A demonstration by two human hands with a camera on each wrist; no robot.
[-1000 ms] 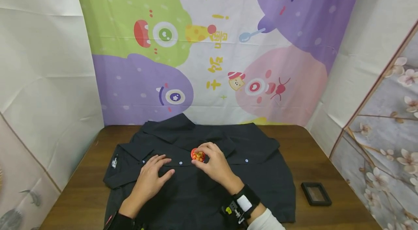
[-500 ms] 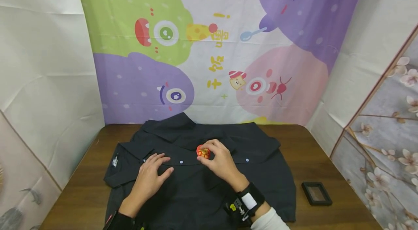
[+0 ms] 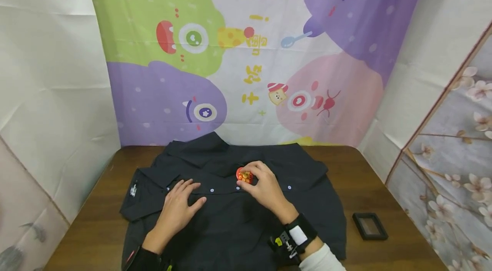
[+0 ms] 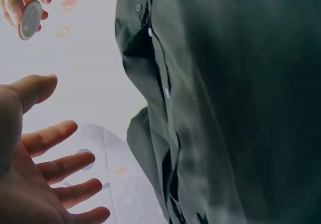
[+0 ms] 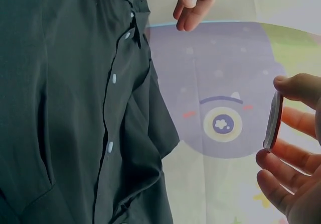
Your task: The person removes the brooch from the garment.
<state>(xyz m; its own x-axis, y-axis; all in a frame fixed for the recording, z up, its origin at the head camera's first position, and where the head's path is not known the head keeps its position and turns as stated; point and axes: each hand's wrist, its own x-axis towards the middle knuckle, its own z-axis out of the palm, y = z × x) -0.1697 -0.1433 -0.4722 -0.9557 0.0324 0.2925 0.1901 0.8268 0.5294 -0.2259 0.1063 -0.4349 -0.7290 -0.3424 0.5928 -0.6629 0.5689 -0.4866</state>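
Note:
My right hand (image 3: 267,189) pinches a round red badge (image 3: 244,175) with a gold design, held between thumb and fingertips over the shirt's button placket. Its pale back faces the left wrist view, where the badge (image 4: 30,20) appears at top left; in the right wrist view the badge (image 5: 273,121) is seen edge-on. A black button-up shirt (image 3: 234,215) lies spread on the table, with small white buttons along the placket. Over the shirt's left part is my left hand (image 3: 178,207), fingers spread and holding nothing.
A small black frame (image 3: 374,237) with a see-through middle lies on the wooden table (image 3: 399,254), right of the shirt. Behind the table hangs a cartoon cloth (image 3: 246,121). A flowered panel (image 3: 461,168) stands at the right.
My right hand has moved slightly right and away from me with the badge, uncovering a shirt button below it. My left hand has stayed nearly in place.

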